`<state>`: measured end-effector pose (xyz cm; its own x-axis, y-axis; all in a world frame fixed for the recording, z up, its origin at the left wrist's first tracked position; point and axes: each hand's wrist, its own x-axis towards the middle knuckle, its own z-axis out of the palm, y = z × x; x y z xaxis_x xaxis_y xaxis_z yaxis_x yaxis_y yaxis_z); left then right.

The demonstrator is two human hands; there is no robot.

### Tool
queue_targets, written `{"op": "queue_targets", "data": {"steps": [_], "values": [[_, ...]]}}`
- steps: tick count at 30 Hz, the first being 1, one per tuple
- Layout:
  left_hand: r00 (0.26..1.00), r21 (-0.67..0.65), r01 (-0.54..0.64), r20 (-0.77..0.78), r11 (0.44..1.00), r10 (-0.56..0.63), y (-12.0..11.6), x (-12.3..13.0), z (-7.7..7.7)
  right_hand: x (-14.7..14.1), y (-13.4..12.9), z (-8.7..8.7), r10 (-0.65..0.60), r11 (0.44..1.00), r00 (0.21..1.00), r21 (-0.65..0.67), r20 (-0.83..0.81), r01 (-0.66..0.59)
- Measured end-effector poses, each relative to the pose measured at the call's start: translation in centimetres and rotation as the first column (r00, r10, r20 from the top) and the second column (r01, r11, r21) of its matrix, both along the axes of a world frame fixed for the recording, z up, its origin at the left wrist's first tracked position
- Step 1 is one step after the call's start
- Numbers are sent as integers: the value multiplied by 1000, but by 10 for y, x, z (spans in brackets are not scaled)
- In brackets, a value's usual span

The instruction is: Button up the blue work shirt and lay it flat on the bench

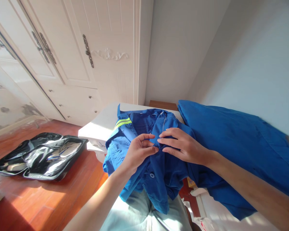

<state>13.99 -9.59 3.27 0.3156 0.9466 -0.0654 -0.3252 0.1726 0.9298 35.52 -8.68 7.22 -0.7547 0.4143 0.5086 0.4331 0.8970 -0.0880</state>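
- Surface first?
- White tabletop with a curved edge (98, 120), sunlit at the left, mostly covered.
- And the room?
- White panelled wardrobe with ornate dark metal handles (106, 29) behind, plain pale wall (183, 38) to the right, glossy red-brown wooden floor (69, 195) at the left.
- On the floor?
- Open black suitcase (48, 177), loosely filled, near the table.
- Where to find the blue cloth garment with a yellow-green reflective band (157, 165)?
- Draped over the tabletop and down onto pale, light-coloured trousers (127, 215) on the lap. Round button (152, 175) on the front, thin white thread (163, 123) above the fingers.
- To its right?
- Broad spread of smooth blue fabric (233, 134), just beside.
- Grip?
- Left hand (142, 150) and right hand (180, 144) almost touching over the garment, thumb-to-finger gaps narrow. Cannot tell whether pinching cloth or thread.
- Anything in the way?
- Fingers, hiding the spot between; right forearm, crossing the blue fabric.
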Motion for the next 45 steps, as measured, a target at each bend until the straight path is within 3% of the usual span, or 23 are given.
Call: {"op": "queue_targets", "data": {"steps": [22, 29, 37, 45], "values": [[999, 7, -16, 30, 1000, 16, -5, 5, 1, -11, -2, -9, -15, 980, 998, 198, 59, 3], [999, -3, -16, 44, 1000, 16, -5, 3, 3, -10, -3, -9, -38, 988, 994, 153, 105, 22], [998, -6, -12, 67, 1000, 13, -5, 5, 2, -13, -4, -12, -68, 988, 997, 143, 33, 62], [998, 13, -60, 17, 998, 60, -6, 8, -1, -12, -2, -13, -68, 996, 997, -58, -46, 65]]}}
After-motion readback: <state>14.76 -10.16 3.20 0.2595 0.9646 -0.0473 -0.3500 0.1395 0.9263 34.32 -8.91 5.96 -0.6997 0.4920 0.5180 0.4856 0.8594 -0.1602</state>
